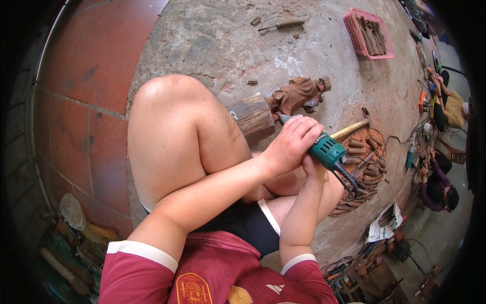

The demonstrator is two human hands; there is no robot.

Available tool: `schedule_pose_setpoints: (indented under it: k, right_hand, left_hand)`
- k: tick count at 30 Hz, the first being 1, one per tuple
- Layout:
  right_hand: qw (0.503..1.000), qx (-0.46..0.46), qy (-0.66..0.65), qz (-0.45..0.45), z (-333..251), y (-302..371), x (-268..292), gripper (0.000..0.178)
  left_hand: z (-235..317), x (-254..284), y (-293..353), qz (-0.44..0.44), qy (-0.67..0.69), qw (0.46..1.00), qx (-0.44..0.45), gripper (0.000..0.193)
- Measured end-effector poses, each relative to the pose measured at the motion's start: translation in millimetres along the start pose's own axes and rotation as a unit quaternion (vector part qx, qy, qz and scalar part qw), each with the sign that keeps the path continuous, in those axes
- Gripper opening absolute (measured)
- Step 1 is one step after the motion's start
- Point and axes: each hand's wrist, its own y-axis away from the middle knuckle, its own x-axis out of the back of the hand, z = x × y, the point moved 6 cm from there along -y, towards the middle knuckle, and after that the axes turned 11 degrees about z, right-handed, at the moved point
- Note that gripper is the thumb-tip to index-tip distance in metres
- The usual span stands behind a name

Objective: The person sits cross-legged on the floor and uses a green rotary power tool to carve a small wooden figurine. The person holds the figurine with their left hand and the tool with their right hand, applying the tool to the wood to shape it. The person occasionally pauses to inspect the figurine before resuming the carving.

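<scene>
Both hands (298,147) clenched around a green electric rotary carving tool (324,149). Tip at the reddish-brown carved wooden figure (296,96). Best kept steady, lightly pressed.

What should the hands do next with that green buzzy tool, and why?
Probably ease the green power tool a touch forward. Both the left hand and right hand grip it, and its tip sits just short of the brown wood carving propped on the log.

bare concrete floor (223,35) lies open beyond the carving (296,96); raised knee (172,126) blocks the left side.
</scene>
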Motion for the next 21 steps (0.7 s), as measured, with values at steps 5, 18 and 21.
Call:
schedule_pose_setpoints:
  k: [5, 18, 21]
  right_hand:
    - [1.0, -0.006, -0.008, 0.009, 4.6, 0.9, 2.9, 0.085]
    - [1.0, 0.008, 0.022, 0.008, 2.2, -1.1, 1.7, 0.082]
    - [1.0, 0.0, 0.02, 0.016, 3.2, 0.3, 2.5, 0.083]
  left_hand:
    - [1.2, 0.8, -0.9, 0.0, 0.003, 1.0, -0.001, 0.055]
    - [0.2, 0.6, -0.8, 0.004, 0.001, 1.0, -0.001, 0.052]
    - [0.8, 0.4, -0.6, 0.001, 0.001, 1.0, 0.0, 0.052]
